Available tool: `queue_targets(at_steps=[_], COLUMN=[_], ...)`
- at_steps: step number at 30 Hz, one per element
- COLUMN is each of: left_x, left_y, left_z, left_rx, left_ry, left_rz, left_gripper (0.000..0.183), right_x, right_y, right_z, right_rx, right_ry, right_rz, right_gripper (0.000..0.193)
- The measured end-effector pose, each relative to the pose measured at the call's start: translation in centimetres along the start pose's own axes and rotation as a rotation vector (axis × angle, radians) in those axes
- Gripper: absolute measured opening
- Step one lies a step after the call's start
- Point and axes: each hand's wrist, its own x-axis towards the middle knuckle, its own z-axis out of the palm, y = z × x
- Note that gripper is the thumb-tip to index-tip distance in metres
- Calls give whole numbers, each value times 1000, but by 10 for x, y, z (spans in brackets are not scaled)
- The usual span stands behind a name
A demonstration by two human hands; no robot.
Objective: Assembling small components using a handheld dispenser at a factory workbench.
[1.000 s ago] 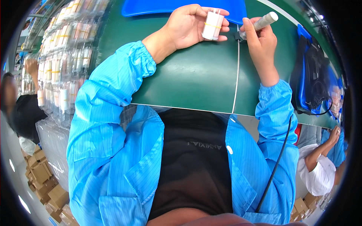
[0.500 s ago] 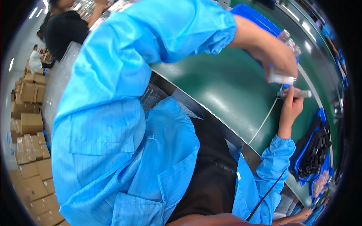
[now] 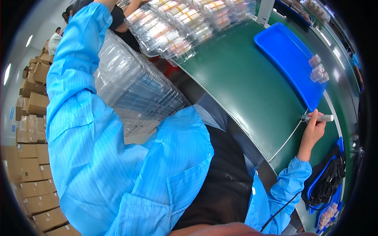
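My right hand [image 3: 312, 135] is closed around a pale grey-white cylinder [image 3: 326, 118], its fingers and thumb pinching it above the green table [image 3: 236, 74]. A small greyish part shows at the cylinder's left end; its kind is unclear. Just beyond that hand lies the near end of a long blue tray [image 3: 281, 49], with several small clear, pinkish caps or cups [image 3: 318, 72] at its right edge. My left arm reaches to the upper left. Only its wrist shows at the top edge, near clear plastic trays [image 3: 179, 23] filled with white tubes with yellow bands; the hand is cut off.
A tall stack of clear plastic trays [image 3: 130, 82] stands left of the table. Cardboard boxes [image 3: 33, 165] are piled farther left. Black cables [image 3: 328, 177] fill a blue tray at the right, near pinkish pieces [image 3: 327, 216]. A co-worker in black [image 3: 118, 17] stands beyond the filled trays.
My left hand has moved from beside the right hand, where it held a small white cylinder, out past the upper left edge. My right hand still grips its cylinder. The view has shifted, showing more trays.
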Motion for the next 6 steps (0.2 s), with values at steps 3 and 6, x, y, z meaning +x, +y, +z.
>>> queue_targets(at_steps=[3, 6], left_x=[-35, -48], left_y=[-14, -48], left_z=[8, 33], left_rx=[277, 49], left_ry=[-101, -181], left_rz=[-142, -111], left_gripper=[37, 40], right_x=[-2, -2], right_y=[0, 2], right_z=[-2, -3], right_rx=[-2, -23], right_ry=[0, -9], right_rz=[15, 54], right_gripper=[27, 28])
